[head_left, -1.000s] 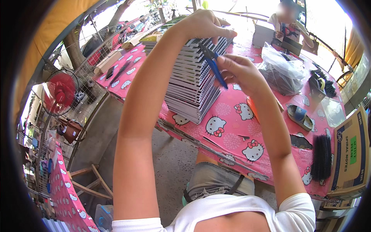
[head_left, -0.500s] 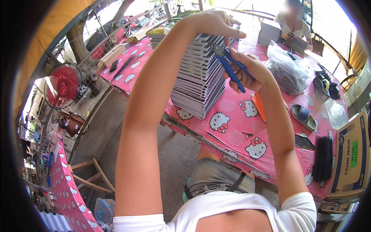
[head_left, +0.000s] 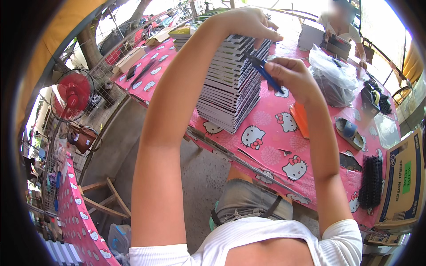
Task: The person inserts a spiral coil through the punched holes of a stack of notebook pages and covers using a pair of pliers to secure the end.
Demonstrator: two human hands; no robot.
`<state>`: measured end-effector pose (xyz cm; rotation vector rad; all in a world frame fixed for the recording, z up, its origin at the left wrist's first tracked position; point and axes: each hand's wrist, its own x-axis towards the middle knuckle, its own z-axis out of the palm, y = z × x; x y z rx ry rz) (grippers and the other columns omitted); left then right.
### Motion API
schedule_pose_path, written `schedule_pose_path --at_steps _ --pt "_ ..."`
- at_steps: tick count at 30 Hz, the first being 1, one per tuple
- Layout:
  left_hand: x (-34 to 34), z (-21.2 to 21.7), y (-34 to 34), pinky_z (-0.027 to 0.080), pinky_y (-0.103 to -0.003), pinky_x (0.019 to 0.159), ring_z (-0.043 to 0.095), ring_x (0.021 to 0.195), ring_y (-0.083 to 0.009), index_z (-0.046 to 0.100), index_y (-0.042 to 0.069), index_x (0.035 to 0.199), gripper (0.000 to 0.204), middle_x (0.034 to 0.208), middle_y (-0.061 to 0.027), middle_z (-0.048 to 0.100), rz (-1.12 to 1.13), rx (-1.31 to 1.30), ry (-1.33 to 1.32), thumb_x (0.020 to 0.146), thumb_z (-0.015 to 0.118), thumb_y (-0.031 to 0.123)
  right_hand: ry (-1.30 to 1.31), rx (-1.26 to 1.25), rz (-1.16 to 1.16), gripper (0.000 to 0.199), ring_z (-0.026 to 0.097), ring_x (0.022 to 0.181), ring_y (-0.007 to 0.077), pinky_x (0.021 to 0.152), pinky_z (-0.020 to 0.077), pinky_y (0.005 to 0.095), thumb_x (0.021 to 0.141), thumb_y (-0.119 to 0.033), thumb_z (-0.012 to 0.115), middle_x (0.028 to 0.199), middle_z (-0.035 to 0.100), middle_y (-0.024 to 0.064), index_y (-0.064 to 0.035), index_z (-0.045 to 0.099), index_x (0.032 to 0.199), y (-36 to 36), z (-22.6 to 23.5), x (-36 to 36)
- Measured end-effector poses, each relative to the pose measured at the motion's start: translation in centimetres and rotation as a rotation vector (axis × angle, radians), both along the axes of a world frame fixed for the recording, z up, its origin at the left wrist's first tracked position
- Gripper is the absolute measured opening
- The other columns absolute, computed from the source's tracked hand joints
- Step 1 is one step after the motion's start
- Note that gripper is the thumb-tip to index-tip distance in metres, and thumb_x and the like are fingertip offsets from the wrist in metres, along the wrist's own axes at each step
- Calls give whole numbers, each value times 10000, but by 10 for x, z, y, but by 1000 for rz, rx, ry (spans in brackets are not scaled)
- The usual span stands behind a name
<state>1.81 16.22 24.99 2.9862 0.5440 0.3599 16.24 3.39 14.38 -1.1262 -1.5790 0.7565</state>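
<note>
A tall stack of spiral notebooks (head_left: 224, 86) stands on the pink table, with dark coils along its right side. My left hand (head_left: 250, 24) lies across the top of the stack, its fingers apart and reaching over the coil edge; some of them are hidden. In my right hand (head_left: 290, 77) is a pair of blue-handled pliers (head_left: 267, 76), gripped by the handles. Their dark jaws point up and left, at the coils near the top of the stack. Whether the jaws touch a coil I cannot tell.
Right of the stack are a clear plastic bag (head_left: 333, 80) of dark things, an orange piece (head_left: 300, 119), a slipper (head_left: 350, 133), black coils (head_left: 371, 181) and a cardboard box (head_left: 401, 177). Across the table (head_left: 270, 155) a person (head_left: 341, 29) handles a notebook. More notebooks (head_left: 179, 37) lie behind my left arm.
My right hand has turned the pliers, so the handles now appear closer together and edge-on. My left hand stays on top of the stack. The person opposite has moved an arm.
</note>
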Motion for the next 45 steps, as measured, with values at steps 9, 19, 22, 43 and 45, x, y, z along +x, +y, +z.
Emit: schedule_pose_path --at_steps 9,19,22,43,45 --pt "-7 3 -15 497 -343 746 633 812 -228 703 133 1013 336 908 -110 689 1 25 58 844 547 377 -418 460 -259 399 629 790 185 732 494 328 722 -340 796 840 672 79 -51 662 961 -21 9 -12" --pt "1 3 -8 474 -357 862 625 974 -240 669 109 1109 466 1049 -134 675 32 -2 162 829 571 468 133 -507 311 527 645 595 179 521 518 280 826 -446 687 811 653 128 56 628 973 -5 33 12" --pt "-3 0 -11 468 -361 877 612 1011 -241 632 78 1163 552 1098 -149 657 83 148 114 812 596 503 5 -205 77 522 664 697 198 614 536 299 810 -449 706 830 652 106 34 629 993 -10 5 -7" --pt "-1 9 -12 496 -350 818 641 911 -229 616 112 1195 526 999 -132 686 -58 -58 320 812 595 472 -180 524 -358 446 610 939 234 818 462 366 719 -280 810 970 623 89 -30 614 1032 -15 -58 -37" --pt "2 19 -27 496 -345 808 643 904 -222 632 113 1171 513 981 -129 691 1 -44 351 806 599 472 -267 656 -405 433 621 900 226 785 474 351 731 -285 804 943 636 89 -29 615 1026 -9 -58 -34"
